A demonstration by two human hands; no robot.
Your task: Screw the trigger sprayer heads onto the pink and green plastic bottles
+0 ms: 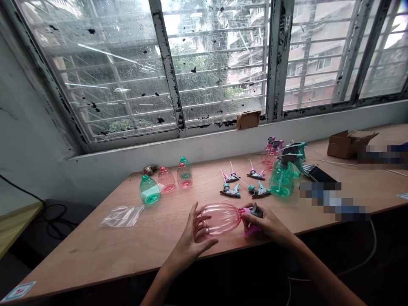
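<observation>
A clear pink spray bottle [221, 218] lies on its side in the air just over the table's front edge, its base to the left. My left hand [195, 238] cups the base loosely, fingers curved round it and thumb spread below. At the neck, my right hand [266, 223] is closed round the pink and grey spray head. Beyond my hands lie several loose spray heads, among them a teal one [230, 191] and a pink one [256, 174], with thin tubes sticking out. Bottles without heads stand at the back left: a green one [149, 190] and a pink one [166, 180].
Green spray bottles with heads [281, 180] stand right of the loose heads, pink ones [270, 158] behind. A plastic bag [123, 216] lies on the left of the wooden table [86, 250]. A cardboard box [347, 144] and a dark flat object [320, 174] are on the right.
</observation>
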